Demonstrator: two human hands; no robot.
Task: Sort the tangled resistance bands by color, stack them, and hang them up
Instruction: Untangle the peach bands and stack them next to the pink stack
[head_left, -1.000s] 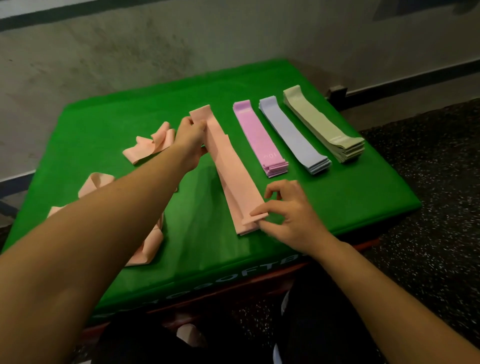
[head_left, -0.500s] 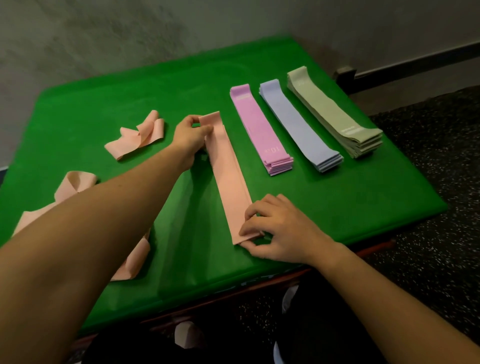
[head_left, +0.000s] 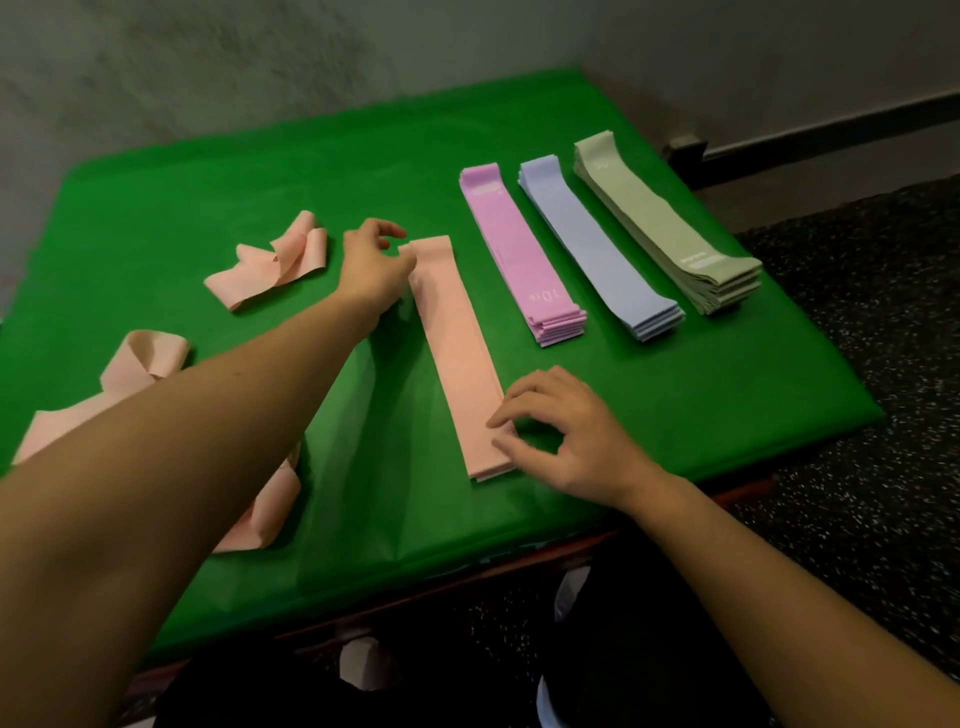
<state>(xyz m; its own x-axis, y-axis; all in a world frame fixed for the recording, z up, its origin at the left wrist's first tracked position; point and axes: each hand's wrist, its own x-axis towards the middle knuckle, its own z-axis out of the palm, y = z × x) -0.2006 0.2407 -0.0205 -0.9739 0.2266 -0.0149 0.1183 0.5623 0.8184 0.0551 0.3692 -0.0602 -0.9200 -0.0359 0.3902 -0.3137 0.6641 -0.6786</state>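
Three stacks done, upper right. Peach stack (head_left: 457, 358) frame centre on counter (head_left: 208, 208); left hand (head_left: 371, 260) and right hand (head_left: 561, 431) fingers loosely curled at its ends, gripping nothing. Square edges before adding crumpled peach band (head_left: 270, 265).

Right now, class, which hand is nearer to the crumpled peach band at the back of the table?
Left. The left hand is just right of the crumpled band; the right hand is far off, at the peach stack's near end.
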